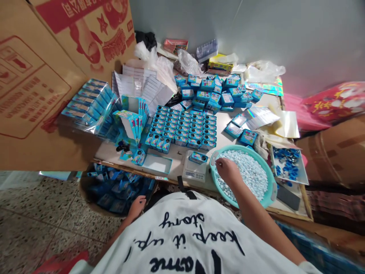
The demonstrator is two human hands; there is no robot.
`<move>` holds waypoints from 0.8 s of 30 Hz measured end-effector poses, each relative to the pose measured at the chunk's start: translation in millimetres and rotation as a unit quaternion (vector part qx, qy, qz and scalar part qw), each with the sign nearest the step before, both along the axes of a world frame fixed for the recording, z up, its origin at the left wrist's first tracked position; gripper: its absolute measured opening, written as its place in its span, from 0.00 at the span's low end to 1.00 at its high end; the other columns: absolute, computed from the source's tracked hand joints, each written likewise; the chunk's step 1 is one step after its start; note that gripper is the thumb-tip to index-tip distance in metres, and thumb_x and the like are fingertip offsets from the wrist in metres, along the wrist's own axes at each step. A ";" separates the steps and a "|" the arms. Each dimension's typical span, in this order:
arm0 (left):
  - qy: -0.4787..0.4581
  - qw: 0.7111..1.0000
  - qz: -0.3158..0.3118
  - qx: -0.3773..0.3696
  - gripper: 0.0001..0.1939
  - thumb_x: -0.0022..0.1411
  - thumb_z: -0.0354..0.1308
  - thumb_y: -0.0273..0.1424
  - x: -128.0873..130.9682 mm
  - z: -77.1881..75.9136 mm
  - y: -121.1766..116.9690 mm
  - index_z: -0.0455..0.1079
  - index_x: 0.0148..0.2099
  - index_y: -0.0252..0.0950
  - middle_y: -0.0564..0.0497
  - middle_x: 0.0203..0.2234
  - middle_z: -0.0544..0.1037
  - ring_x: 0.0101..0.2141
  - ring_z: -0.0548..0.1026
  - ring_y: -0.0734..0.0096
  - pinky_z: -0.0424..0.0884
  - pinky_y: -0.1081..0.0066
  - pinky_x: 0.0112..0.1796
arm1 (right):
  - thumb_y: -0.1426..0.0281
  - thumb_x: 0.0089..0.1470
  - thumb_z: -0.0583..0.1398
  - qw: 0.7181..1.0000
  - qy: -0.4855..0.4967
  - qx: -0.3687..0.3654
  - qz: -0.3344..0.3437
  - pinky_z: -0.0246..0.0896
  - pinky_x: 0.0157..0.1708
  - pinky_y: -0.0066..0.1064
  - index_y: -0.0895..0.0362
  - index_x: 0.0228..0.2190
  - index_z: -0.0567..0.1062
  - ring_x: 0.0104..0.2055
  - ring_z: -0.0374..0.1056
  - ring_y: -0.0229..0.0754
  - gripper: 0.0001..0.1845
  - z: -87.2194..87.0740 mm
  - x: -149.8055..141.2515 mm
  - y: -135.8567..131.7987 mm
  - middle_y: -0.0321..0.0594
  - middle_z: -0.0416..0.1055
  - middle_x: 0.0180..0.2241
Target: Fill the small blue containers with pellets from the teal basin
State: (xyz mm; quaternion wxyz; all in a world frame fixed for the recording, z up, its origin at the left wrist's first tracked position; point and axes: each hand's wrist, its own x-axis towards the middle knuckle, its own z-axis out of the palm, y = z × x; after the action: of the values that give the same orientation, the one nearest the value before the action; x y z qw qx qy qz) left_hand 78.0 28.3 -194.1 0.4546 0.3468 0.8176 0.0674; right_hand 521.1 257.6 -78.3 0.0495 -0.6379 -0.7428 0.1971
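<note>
My right hand [228,172] reaches into a teal basin [270,192] filled with small pale blue-white pellets [253,173], fingers curled down among them at the basin's left side. What they pinch is hidden. Just left of the basin a small blue tin [199,156] sits on a white scale [194,167]. My left hand [137,206] hangs below the table edge by my white shirt, fingers loosely curled, over a basket of blue packs [116,188]. Rows of open blue tins [185,127] fill the table's middle.
Piled blue boxes [213,93] and plastic bags lie at the back. Folded blue cartons [134,118] and a wrapped stack [88,104] stand left, beside a big cardboard box [34,87]. A tray of blue lids [288,163] sits right of the basin.
</note>
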 end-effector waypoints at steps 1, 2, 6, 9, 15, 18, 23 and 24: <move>-0.001 1.000 0.002 -0.005 0.15 0.68 0.57 0.36 -0.7 0.7 -1.0 0.71 0.51 0.33 0.44 0.48 0.76 0.48 0.75 0.62 0.74 0.56 0.49 | 0.74 0.58 0.56 1.000 0.016 0.000 0.017 0.55 0.37 0.28 0.58 0.34 0.79 0.38 0.70 0.43 0.11 1.1 -6.6 5.0 0.44 0.77 0.35; -0.002 1.000 0.003 -0.010 0.14 0.68 0.57 0.36 -1.4 1.3 -1.9 0.71 0.52 0.33 0.45 0.48 0.76 0.48 0.75 0.62 0.75 0.57 0.48 | 0.74 0.58 0.56 0.999 0.031 0.001 0.032 0.56 0.38 0.28 0.58 0.34 0.79 0.38 0.70 0.43 0.10 2.3 -13.1 10.1 0.43 0.77 0.35; 0.000 1.000 0.010 -0.029 0.14 0.67 0.58 0.35 -3.6 1.9 -4.0 0.70 0.52 0.33 0.45 0.47 0.76 0.46 0.76 0.63 0.75 0.58 0.47 | 0.74 0.58 0.57 0.996 0.069 0.016 0.049 0.57 0.38 0.28 0.59 0.36 0.79 0.37 0.69 0.42 0.10 6.7 -31.3 26.3 0.42 0.76 0.34; 0.000 0.999 0.012 -0.033 0.15 0.68 0.57 0.35 -2.7 1.4 -3.0 0.70 0.53 0.33 0.45 0.47 0.76 0.45 0.76 0.63 0.75 0.58 0.47 | 0.75 0.57 0.57 0.995 0.085 0.027 0.051 0.58 0.38 0.29 0.60 0.36 0.79 0.36 0.68 0.43 0.10 6.2 -35.8 31.1 0.43 0.75 0.33; 0.008 1.000 -0.001 -0.022 0.15 0.68 0.57 0.35 7.9 -1.0 4.4 0.70 0.53 0.33 0.44 0.50 0.75 0.51 0.74 0.60 0.73 0.54 0.51 | 0.72 0.56 0.58 0.990 0.121 0.040 0.057 0.60 0.39 0.30 0.59 0.36 0.79 0.37 0.69 0.43 0.09 -5.2 -34.8 29.2 0.42 0.76 0.33; 0.007 1.000 -0.006 -0.025 0.15 0.68 0.57 0.35 13.8 -1.1 6.0 0.70 0.53 0.33 0.44 0.50 0.75 0.51 0.74 0.60 0.73 0.54 0.51 | 0.70 0.58 0.57 0.988 0.139 0.056 0.036 0.62 0.39 0.29 0.58 0.38 0.79 0.35 0.70 0.41 0.11 -7.9 -21.9 26.6 0.42 0.77 0.35; 0.006 0.999 -0.021 -0.039 0.15 0.67 0.59 0.35 17.8 6.6 7.9 0.70 0.52 0.32 0.44 0.49 0.75 0.50 0.75 0.60 0.73 0.55 0.51 | 0.68 0.55 0.55 0.987 0.133 0.089 -0.021 0.62 0.37 0.32 0.57 0.34 0.79 0.33 0.70 0.44 0.12 -7.3 26.9 15.4 0.43 0.77 0.32; 0.007 0.999 -0.026 -0.042 0.15 0.67 0.59 0.35 18.2 9.1 9.4 0.71 0.52 0.32 0.44 0.49 0.75 0.50 0.75 0.61 0.73 0.55 0.51 | 0.68 0.55 0.55 0.986 0.129 0.097 -0.032 0.62 0.37 0.33 0.58 0.33 0.79 0.33 0.70 0.44 0.13 -7.5 37.7 11.2 0.44 0.76 0.31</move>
State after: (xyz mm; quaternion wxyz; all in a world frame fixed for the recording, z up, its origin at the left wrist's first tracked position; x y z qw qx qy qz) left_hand 96.3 37.6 -184.9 0.4647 0.3490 0.8135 0.0190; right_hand 558.7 268.8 -85.9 0.2123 -0.6225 -0.7253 0.2033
